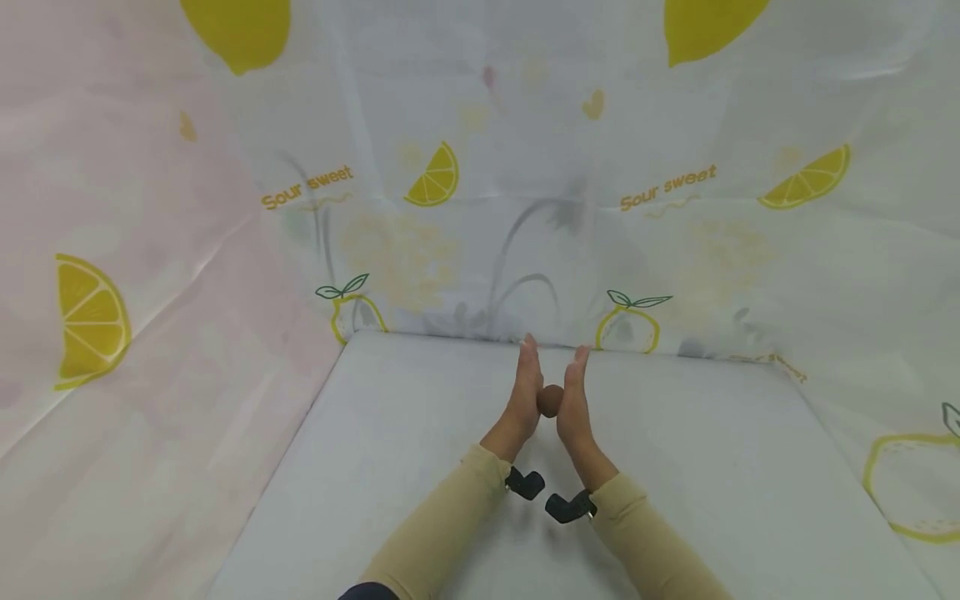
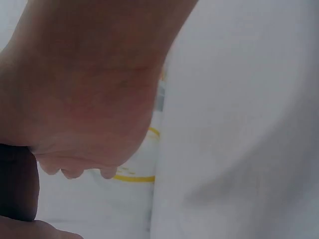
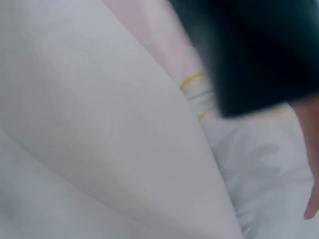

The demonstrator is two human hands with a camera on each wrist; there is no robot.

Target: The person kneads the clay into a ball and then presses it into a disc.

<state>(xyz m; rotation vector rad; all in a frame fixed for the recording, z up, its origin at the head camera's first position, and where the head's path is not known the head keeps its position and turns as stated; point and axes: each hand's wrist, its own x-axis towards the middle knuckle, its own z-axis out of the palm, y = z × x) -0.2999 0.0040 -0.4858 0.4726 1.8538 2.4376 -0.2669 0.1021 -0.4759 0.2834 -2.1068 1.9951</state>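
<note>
A small brown ball (image 1: pixel 550 401) sits between the two palms, above the white table. My left hand (image 1: pixel 525 393) presses it from the left with its fingers straight and pointing away. On the other side my right hand (image 1: pixel 574 402) faces it, its fingers also straight. In the left wrist view the left hand (image 2: pixel 84 104) fills the upper left, and a dark rounded shape (image 2: pixel 19 181), likely the ball in shadow, touches its palm. Only a strip of a hand (image 3: pixel 310 149) shows at the right edge of the right wrist view.
Beneath the hands lies a white tabletop (image 1: pixel 420 400). A lemon-print sheet (image 1: pixel 480 250) rises behind it and at both sides. Black wrist cameras hang under the forearms, the left one (image 1: pixel 527 483) close to the right one (image 1: pixel 568 507). A dark block (image 3: pixel 259 55) covers much of the right wrist view.
</note>
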